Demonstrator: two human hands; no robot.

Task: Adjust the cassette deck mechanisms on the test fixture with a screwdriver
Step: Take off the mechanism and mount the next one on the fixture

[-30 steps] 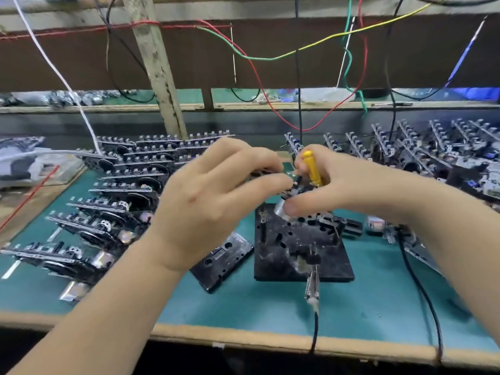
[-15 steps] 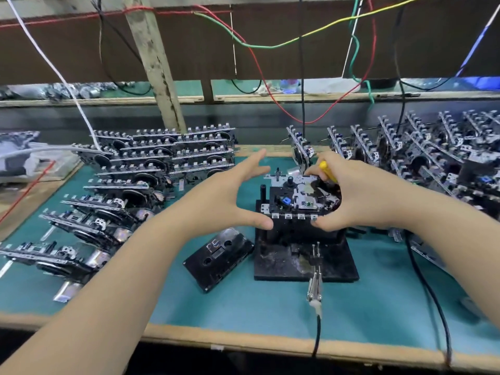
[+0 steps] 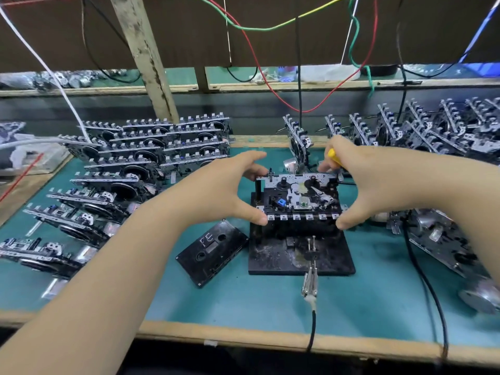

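Cassette deck mechanism (image 3: 300,197), metal plate, blue part, upward-facing

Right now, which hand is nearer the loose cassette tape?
Left. The left hand is just above the cassette tape; the right hand is across the test fixture.
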